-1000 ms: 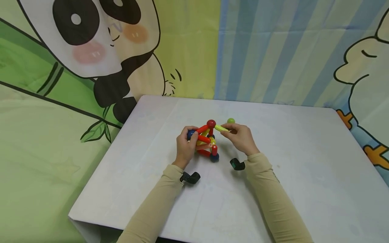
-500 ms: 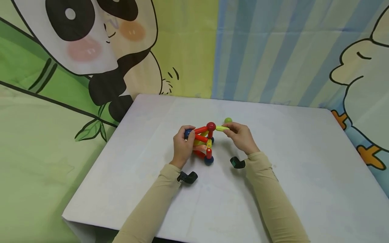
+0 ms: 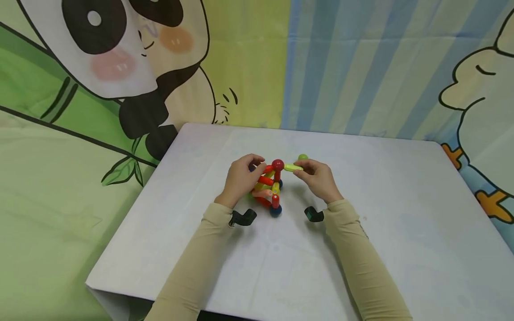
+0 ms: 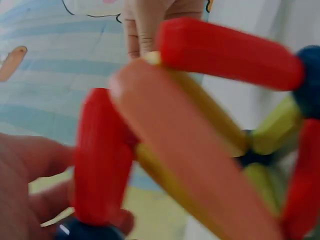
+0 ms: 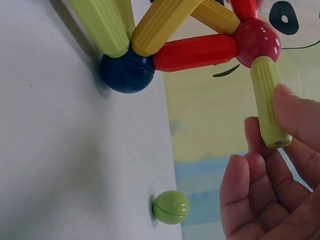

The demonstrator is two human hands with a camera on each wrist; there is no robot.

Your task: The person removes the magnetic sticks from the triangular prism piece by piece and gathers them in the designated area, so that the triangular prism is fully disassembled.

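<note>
A frame of magnetic rods and balls stands on the table in the head view, with a red ball (image 3: 278,165) at its top and a dark blue ball (image 3: 275,211) at its near foot. My left hand (image 3: 240,179) holds its upper left corner, the fingers around a red rod (image 4: 102,160) and a blue ball (image 4: 90,231) that the hand mostly covers in the head view. Between thumb and fingers, my right hand (image 3: 320,180) pinches a yellow-green rod (image 5: 269,102). That rod's far end touches the red ball in the right wrist view. A salmon rod (image 4: 190,145) crosses the left wrist view.
Behind my right hand lies a loose green ball (image 5: 171,207), close to the far part of the white table (image 3: 385,214). A printed cloth backdrop (image 3: 345,67) hangs beyond the table's back edge. Small black cameras (image 3: 243,218) are strapped at both wrists.
My left hand has lifted and turned over the frame's upper left corner, covering the blue ball that showed before. The yellow-green rod has levelled out against the red ball; my right hand barely moved.
</note>
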